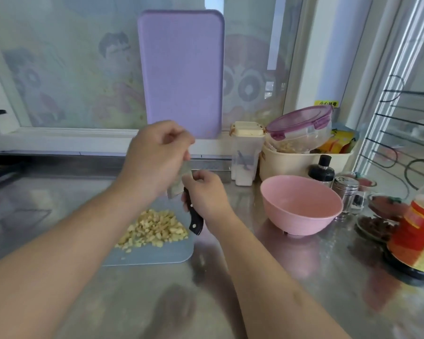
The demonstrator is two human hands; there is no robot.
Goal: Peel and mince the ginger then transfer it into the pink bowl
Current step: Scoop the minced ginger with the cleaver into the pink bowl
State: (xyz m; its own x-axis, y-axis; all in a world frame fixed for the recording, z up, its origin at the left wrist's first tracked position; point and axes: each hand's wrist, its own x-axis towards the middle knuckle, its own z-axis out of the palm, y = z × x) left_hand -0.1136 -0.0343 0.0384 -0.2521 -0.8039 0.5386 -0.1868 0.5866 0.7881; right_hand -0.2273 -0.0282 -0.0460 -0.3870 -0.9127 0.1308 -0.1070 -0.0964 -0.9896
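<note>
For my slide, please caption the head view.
Right hand holds knife; left hand wipes blade above minced ginger; pink bowl empty.

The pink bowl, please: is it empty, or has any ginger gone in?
Empty. The pink bowl shows only bare pink inside; the minced ginger lies on the cutting board.

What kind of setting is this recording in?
Most likely a home kitchen counter by a window: minced ginger lies on a cutting board on the steel counter, with a pink bowl and a seasoning shaker alongside.
</note>
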